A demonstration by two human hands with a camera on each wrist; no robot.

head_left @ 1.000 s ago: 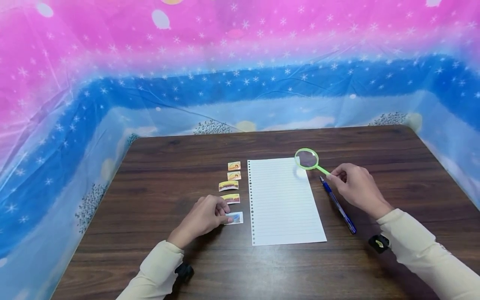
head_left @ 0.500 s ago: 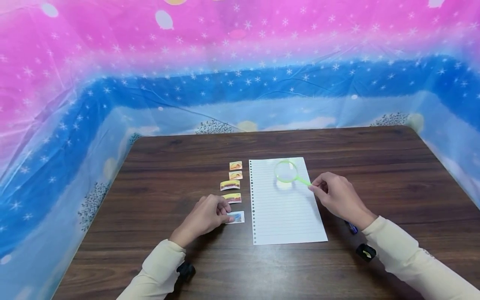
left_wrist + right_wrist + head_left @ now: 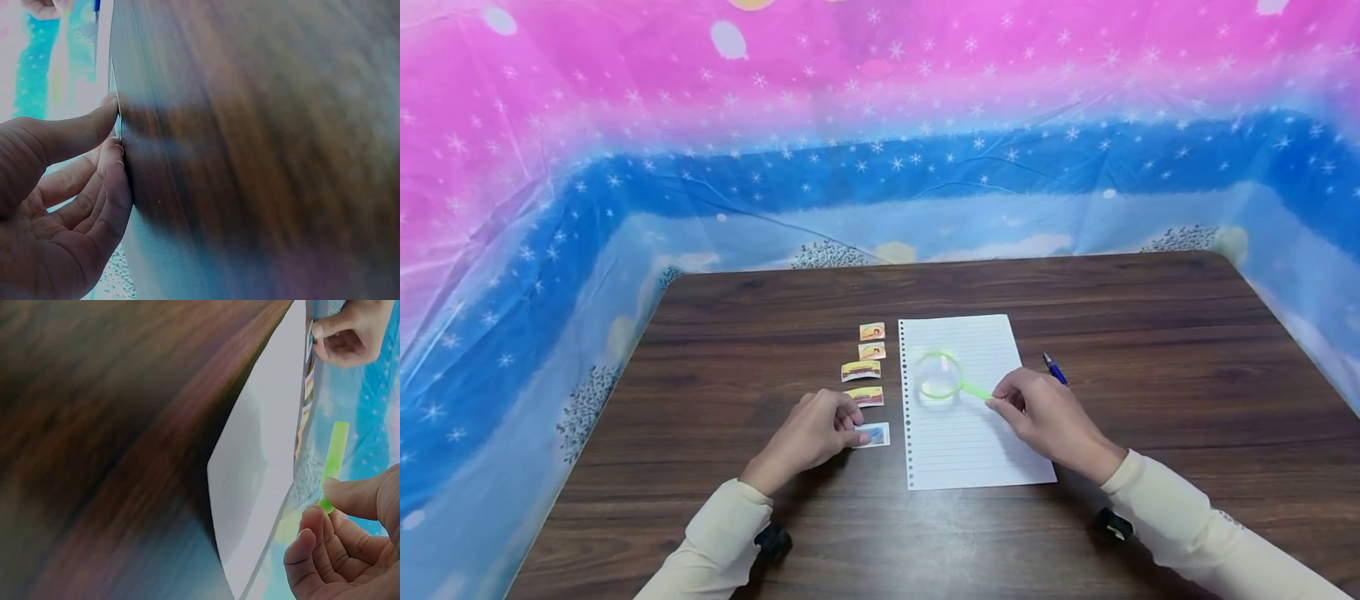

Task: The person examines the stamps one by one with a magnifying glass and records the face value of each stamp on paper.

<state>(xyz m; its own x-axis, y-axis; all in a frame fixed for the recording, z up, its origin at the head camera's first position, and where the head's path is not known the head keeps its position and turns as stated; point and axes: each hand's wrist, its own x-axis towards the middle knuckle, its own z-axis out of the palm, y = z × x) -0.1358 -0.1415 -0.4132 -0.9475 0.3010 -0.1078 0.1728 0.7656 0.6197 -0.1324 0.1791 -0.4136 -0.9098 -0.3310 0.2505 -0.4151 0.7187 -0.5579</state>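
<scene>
My right hand (image 3: 1051, 417) pinches the green handle of a magnifying glass (image 3: 976, 390) between thumb and fingers. Its round lens hovers over the left part of a lined sheet of loose-leaf paper (image 3: 973, 454). The right wrist view shows the handle (image 3: 336, 450) under my thumb, with the lens not discernible. To the left of the sheet, my left hand (image 3: 811, 433) holds the left edge of a blue-and-white stamp (image 3: 876, 434), thumb on top and fingers curled. In the left wrist view this stamp (image 3: 115, 87) shows as a thin edge at my thumb tip.
Two orange stamps, the upper one (image 3: 872, 332) and the lower one (image 3: 872, 352), and two yellow-and-red stamps, one (image 3: 861, 371) above the other (image 3: 869, 397), form a column left of the paper. A blue pen (image 3: 1056, 368), partly hidden by my right hand, lies right of it on the wooden table (image 3: 737, 333).
My right hand has carried the magnifying glass left and nearer, from the paper's top right corner to its left part. The left hand has stayed at the blue-and-white stamp.
</scene>
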